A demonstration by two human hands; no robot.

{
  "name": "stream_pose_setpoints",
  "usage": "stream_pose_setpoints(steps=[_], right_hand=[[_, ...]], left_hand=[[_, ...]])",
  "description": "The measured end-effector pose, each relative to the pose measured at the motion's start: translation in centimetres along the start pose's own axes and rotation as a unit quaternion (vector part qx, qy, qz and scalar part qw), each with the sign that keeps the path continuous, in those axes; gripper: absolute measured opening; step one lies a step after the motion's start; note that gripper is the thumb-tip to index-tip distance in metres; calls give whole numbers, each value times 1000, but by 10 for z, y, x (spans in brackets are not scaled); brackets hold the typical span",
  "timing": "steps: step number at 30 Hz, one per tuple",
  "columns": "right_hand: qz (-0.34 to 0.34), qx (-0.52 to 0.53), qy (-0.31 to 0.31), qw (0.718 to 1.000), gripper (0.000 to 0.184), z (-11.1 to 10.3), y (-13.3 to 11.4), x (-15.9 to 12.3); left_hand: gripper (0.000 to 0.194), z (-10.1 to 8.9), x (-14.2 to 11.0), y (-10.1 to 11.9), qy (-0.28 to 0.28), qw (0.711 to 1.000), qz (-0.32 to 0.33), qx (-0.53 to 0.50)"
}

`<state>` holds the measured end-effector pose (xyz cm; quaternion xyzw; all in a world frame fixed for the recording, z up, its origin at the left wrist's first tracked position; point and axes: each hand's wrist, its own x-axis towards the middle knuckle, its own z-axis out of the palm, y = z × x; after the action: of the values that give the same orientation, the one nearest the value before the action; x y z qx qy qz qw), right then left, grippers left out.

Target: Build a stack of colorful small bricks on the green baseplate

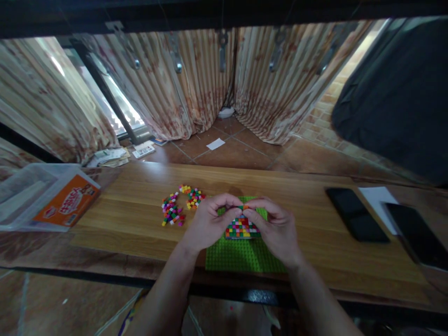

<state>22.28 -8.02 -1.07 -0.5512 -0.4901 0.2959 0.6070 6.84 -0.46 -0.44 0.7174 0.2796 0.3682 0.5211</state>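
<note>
Colourful toy building bricks [243,228] form a closely packed block on a green studded baseplate [245,259]. At the far edge of this block, my left hand [212,221] is closed, thumb and forefinger pinching at small bricks where a bit of green shows. My right hand [280,228] pinches from the other side, its fingertips on an orange brick [245,206]. The two thumbs nearly touch, and fingers cover part of the block. Whether the pinched bricks are loose or joined to the block, I cannot tell.
Loose bricks [171,210] lie in piles left of the baseplate on the wooden table [133,224]. A clear plastic box [45,196] with an orange label stands at the left end. Two dark phone-like slabs [357,214] and white paper [378,200] lie at the right.
</note>
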Motion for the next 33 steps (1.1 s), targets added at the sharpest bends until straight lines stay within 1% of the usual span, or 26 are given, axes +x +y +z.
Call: stream_pose_setpoints(steps=[3, 5, 8, 12, 15, 17, 20, 22, 26, 30, 33], right_hand=[[50, 58, -2, 997, 12, -4, 0, 0], [70, 117, 25, 990, 12, -8, 1, 1], [104, 213, 56, 970, 10, -18, 3, 4], [165, 271, 53, 947, 10, -32, 4, 8], [196, 296, 71, 932, 15, -33, 4, 8], [224, 285, 78, 929, 19, -28, 5, 7], [255, 222, 70, 938, 30, -19, 7, 6], [249, 176, 60, 951, 34, -14, 10, 5], [210, 116, 42, 970, 37, -9, 19, 4], [215, 86, 38, 972, 38, -8, 23, 5], [216, 76, 40, 973, 40, -8, 24, 5]], left_hand=[[11, -2, 0, 0, -6, 1000, -7, 3], [12, -4, 0, 0, 0, 1000, -9, 19], [9, -7, 1, 2, 16, 997, -5, 71], [10, -7, 2, 6, 9, 988, 30, 152], [14, -3, 3, 6, -12, 978, 60, 202], [16, 1, 4, 5, -22, 968, 77, 237], [17, 5, 4, 3, -34, 950, 97, 293], [18, 6, 5, 2, -38, 940, 108, 321], [18, 7, 4, 0, -34, 929, 125, 346], [20, 11, 1, -2, -26, 918, 136, 371], [20, 13, 0, -2, -31, 913, 137, 382]])
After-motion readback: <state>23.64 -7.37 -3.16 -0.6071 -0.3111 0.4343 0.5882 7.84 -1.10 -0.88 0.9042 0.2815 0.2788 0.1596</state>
